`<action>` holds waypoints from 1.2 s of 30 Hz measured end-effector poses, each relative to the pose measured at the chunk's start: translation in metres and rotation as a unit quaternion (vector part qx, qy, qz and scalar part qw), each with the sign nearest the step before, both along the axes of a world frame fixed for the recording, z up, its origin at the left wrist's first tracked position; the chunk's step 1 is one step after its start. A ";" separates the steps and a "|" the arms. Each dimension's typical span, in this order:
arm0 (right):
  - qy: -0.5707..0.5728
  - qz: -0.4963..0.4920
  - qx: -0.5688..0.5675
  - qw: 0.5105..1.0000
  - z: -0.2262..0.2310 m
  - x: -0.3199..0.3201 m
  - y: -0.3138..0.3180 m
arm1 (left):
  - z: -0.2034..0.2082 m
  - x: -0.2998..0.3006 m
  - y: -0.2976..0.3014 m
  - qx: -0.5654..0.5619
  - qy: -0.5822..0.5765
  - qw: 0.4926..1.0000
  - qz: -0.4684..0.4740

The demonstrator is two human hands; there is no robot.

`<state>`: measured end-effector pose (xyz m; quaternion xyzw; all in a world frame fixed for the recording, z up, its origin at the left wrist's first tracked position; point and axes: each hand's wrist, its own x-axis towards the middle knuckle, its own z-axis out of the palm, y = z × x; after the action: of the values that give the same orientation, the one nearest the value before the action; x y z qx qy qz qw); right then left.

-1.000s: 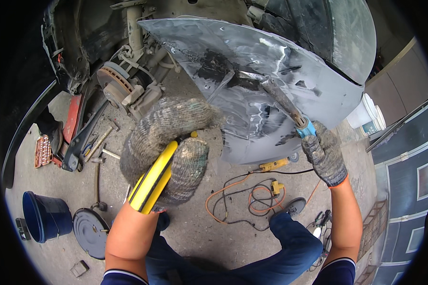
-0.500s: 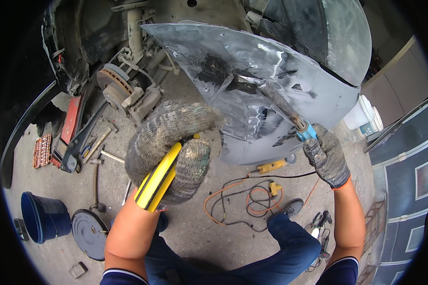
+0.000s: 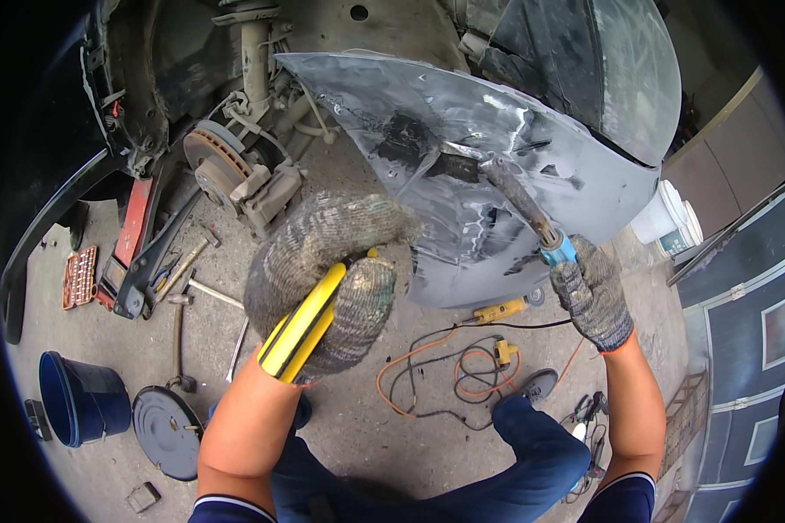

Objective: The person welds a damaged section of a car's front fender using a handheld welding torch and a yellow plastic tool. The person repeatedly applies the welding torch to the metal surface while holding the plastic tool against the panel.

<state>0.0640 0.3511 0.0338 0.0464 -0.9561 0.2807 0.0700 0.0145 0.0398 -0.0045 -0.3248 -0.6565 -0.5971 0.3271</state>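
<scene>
My left hand (image 3: 331,279), in a grey knitted glove, is closed round a tool with yellow-and-black handles (image 3: 303,324); its working end is hidden in the glove. My right hand (image 3: 593,292), gloved alike, grips the blue handle of a corded soldering iron (image 3: 523,200). Its scorched metal barrel slants up and left, and the bent tip lies at the surface of a grey car body panel (image 3: 576,213); contact I cannot tell for certain. Around the tip the panel is scraped, with black patches and shiny silvery streaks. My left hand is in front of the panel's near left side, apart from it.
A brake disc (image 3: 214,166) and red jack (image 3: 133,218) are at left. Hammers (image 3: 176,340), a socket set (image 3: 80,277), a blue bucket (image 3: 83,401) and a black lid (image 3: 166,431) lie or stand on the floor. Beneath the panel are a yellow grinder (image 3: 500,310) and tangled cables (image 3: 445,375).
The view has shifted slightly, so the panel and brake disc appear a little lower and to the right. Both grips look unchanged, and the iron's tip stays at the same part of the panel.
</scene>
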 end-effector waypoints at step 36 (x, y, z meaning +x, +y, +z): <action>0.002 -0.004 -0.038 0.999 -0.012 0.010 -0.009 | -0.004 -0.002 -0.002 0.036 -0.032 0.998 -0.032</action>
<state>0.0739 0.3422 0.0219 0.0405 -0.9450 0.3160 0.0744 0.0123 0.0383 -0.0083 -0.3142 -0.6340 -0.6407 0.2981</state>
